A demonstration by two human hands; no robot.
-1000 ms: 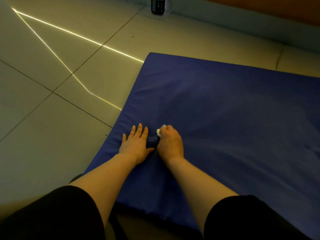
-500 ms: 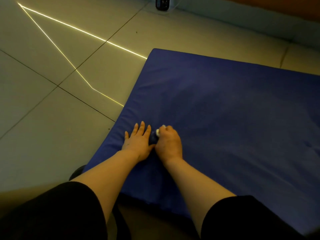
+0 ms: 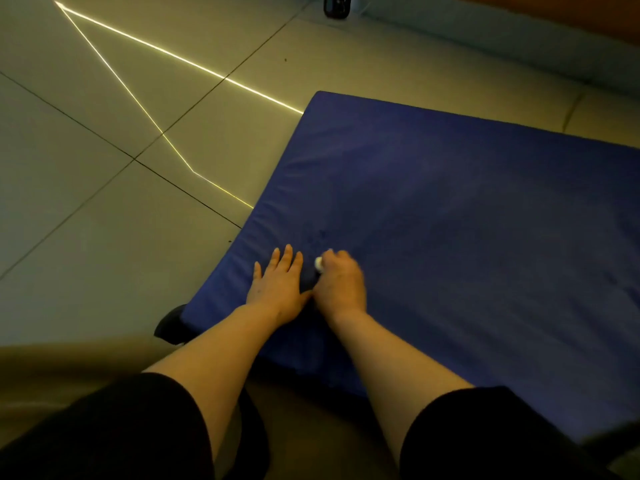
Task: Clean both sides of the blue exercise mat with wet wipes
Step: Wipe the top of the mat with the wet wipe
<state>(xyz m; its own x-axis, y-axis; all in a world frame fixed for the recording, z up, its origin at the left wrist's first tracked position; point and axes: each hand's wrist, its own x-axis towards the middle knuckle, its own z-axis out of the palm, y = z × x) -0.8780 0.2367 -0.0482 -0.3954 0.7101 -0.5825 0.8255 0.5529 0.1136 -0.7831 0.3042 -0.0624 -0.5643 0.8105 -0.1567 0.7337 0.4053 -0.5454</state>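
Blue exercise mat (image 3: 467, 237) lies flat on tiled floor (image 3: 104, 271), near-left corner toward me, long axis apparently running off to the right and out of view. My left hand (image 3: 277, 289) rests flat on the mat near its left edge, fingers (image 3: 285, 258) straight and spread. My right hand (image 3: 341, 285) sits just beside it, fingers curled round a balled white wet wipe (image 3: 318, 264) pressed on the mat. Dim room, thin light streaks (image 3: 149, 46) on floor, dark object (image 3: 336, 6) at far wall.
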